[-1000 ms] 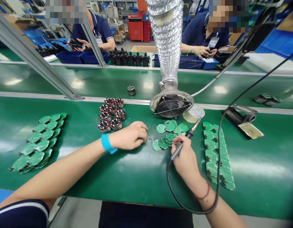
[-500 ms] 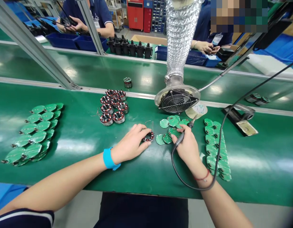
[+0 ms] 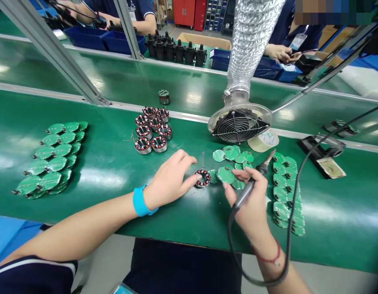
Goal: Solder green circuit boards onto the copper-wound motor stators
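Left hand: fingers apart, thumb at a round black-and-red metal ring, perhaps steadying it on the glossy green table.
Right hand: closed on a grey pen-shaped soldering iron, apparently leaving thumb and fingertips for a green disc-shaped circuit board.
Ring: less covered by left fingers than half a second ago.
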Action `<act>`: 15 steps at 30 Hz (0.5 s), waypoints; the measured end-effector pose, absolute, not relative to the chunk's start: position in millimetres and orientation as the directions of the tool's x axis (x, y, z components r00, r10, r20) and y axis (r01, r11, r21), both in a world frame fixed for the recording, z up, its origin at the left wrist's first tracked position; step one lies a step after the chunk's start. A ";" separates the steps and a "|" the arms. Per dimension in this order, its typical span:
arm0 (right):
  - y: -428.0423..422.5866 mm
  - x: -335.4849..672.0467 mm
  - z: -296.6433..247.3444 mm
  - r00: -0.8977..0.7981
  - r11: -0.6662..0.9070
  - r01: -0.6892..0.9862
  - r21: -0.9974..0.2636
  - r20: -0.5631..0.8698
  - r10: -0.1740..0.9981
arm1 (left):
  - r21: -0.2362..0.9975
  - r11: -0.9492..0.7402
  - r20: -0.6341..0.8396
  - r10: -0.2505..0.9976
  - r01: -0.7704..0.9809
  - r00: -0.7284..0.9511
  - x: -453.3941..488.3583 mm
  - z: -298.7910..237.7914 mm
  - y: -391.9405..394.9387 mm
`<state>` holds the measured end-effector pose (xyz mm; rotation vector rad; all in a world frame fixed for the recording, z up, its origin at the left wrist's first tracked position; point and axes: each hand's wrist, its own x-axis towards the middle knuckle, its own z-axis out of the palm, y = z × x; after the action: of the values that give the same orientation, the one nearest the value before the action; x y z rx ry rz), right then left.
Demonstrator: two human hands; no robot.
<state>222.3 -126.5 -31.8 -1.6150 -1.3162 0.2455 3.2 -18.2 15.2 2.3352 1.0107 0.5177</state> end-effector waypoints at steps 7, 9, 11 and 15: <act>-132.0 168.5 -22.6 0.283 0.308 0.673 -0.673 0.619 0.732 | 0.932 -0.195 -0.053 0.763 0.307 0.645 10.6 27.0 -26.2; -131.0 167.9 -21.5 0.248 0.321 0.681 -0.658 0.620 0.744 | 0.971 -0.040 -0.120 0.771 0.237 0.625 10.7 23.2 -21.7; -130.2 170.9 -18.2 0.209 0.331 0.685 -0.649 0.610 0.764 | 0.980 -0.016 -0.118 0.752 0.197 0.648 10.3 19.0 -17.2; -126.5 179.9 -10.0 0.069 0.385 0.633 -0.672 0.544 0.836 | 0.994 0.008 -0.084 0.707 0.111 0.703 10.8 11.1 -12.0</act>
<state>179.9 -126.5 -10.0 -1.3238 -1.6392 0.2535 10.8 -12.0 11.1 1.5158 0.7013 0.5308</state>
